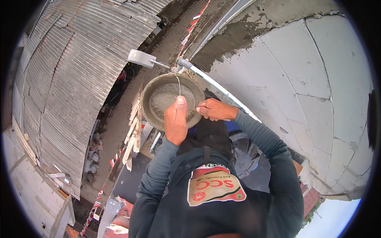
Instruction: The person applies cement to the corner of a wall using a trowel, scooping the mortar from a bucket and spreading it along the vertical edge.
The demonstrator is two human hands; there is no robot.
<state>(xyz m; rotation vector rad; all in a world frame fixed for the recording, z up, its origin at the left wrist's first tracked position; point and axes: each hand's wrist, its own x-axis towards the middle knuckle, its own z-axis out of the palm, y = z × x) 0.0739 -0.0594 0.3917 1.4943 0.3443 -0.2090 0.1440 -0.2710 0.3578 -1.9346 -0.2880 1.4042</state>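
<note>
Left hand (177, 121): thin wire handle (179, 85) | right hand (216, 109): at round, grey-crusted bucket (146, 104)

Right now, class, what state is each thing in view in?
Bucket: open, grey-coated inside; contents unclear
Wire handle: raised, at the left hand
Left hand: closed
Right hand: fingers curled at the bucket's rim
Block wall: partly smeared grey
Corrugated roof: weathered, stained
</note>
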